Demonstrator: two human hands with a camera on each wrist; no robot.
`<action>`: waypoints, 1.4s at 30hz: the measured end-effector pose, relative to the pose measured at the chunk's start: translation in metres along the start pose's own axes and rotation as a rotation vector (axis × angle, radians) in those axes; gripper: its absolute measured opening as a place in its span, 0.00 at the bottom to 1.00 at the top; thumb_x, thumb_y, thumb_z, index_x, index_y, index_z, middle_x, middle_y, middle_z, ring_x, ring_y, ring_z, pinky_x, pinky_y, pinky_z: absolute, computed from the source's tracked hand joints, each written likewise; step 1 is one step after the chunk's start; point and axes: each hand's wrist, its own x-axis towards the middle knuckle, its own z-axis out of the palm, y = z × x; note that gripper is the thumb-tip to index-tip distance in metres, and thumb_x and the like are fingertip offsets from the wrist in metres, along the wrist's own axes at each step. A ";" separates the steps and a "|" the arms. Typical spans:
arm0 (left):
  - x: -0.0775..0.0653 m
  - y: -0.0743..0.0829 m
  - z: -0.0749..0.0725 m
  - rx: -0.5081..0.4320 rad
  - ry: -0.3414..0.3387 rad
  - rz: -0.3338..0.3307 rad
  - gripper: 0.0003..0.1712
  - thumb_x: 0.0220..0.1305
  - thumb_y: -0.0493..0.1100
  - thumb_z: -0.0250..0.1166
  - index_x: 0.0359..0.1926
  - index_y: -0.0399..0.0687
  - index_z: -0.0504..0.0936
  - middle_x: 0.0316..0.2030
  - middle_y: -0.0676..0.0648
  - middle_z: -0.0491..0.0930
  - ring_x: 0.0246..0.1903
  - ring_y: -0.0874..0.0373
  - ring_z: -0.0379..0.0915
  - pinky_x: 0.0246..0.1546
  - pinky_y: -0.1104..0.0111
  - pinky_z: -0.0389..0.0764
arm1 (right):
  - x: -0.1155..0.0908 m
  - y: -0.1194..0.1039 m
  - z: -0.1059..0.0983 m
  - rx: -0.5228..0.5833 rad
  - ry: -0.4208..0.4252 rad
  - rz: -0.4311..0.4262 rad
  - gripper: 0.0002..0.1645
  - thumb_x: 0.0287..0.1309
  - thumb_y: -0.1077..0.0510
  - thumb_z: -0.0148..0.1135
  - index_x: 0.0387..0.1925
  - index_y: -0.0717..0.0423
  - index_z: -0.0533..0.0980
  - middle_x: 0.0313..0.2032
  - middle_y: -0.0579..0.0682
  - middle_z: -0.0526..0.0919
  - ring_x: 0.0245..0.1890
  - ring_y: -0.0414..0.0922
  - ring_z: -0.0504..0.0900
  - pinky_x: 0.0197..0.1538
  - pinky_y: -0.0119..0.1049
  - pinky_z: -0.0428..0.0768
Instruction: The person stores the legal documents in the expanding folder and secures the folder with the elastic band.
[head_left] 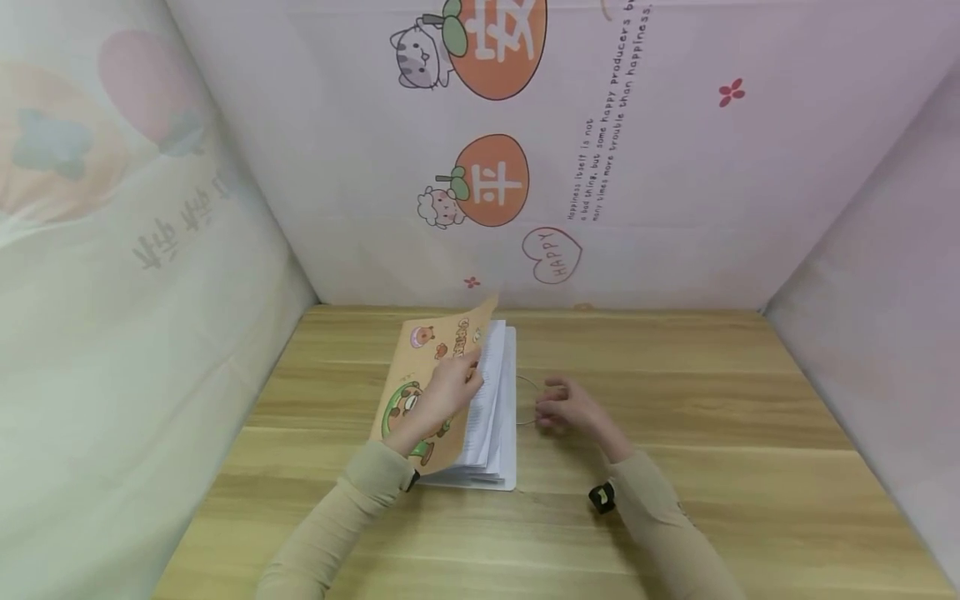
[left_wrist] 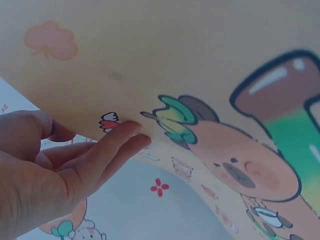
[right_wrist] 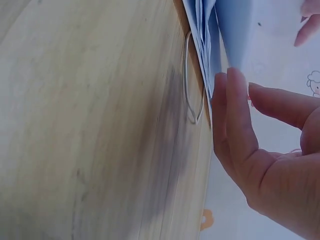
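An orange-tan folder (head_left: 427,350) with cartoon capybara prints lies on the table, its front cover partly lifted. My left hand (head_left: 448,387) grips the right edge of that cover; the left wrist view shows fingers of this hand (left_wrist: 75,165) on the printed face and the thumb at the edge. Printed white sheets (head_left: 483,400) show beneath the cover. A thin pale loop (right_wrist: 187,75), like an elastic cord, sticks out from the folder's right side. Close beside the loop is my right hand (head_left: 570,408), fingers slightly bent, with nothing visible between them.
The wooden table (head_left: 675,375) extends on both sides of the folder. Behind it rises a white cloth wall (head_left: 660,167) with fruit and cartoon prints; further cloth walls stand at left (head_left: 225,208) and right (head_left: 885,217).
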 end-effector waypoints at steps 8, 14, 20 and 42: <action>0.005 0.002 0.026 0.194 0.008 0.056 0.07 0.61 0.31 0.56 0.35 0.33 0.80 0.16 0.53 0.63 0.17 0.63 0.58 0.17 0.77 0.60 | -0.002 0.002 -0.008 -0.044 0.011 -0.005 0.37 0.68 0.63 0.55 0.71 0.75 0.52 0.60 0.76 0.72 0.51 0.61 0.83 0.53 0.46 0.84; 0.002 0.003 0.043 0.296 -0.012 0.041 0.10 0.61 0.34 0.58 0.24 0.44 0.71 0.19 0.51 0.66 0.21 0.62 0.60 0.20 0.76 0.63 | -0.004 0.000 -0.008 -0.084 0.017 0.019 0.35 0.71 0.61 0.51 0.70 0.75 0.53 0.62 0.77 0.68 0.57 0.64 0.78 0.57 0.48 0.82; -0.001 -0.001 0.049 0.319 -0.031 0.016 0.10 0.64 0.38 0.61 0.26 0.42 0.75 0.20 0.50 0.69 0.19 0.63 0.61 0.18 0.76 0.65 | -0.003 0.000 -0.006 -0.107 0.003 0.037 0.34 0.72 0.60 0.50 0.69 0.76 0.53 0.62 0.77 0.69 0.58 0.64 0.77 0.58 0.48 0.82; -0.024 -0.095 -0.005 0.200 -0.290 -0.300 0.61 0.53 0.64 0.71 0.78 0.47 0.51 0.78 0.31 0.36 0.72 0.20 0.24 0.61 0.21 0.43 | 0.002 0.003 -0.004 -0.037 -0.025 0.056 0.32 0.71 0.59 0.50 0.66 0.79 0.57 0.57 0.75 0.75 0.54 0.59 0.82 0.57 0.44 0.82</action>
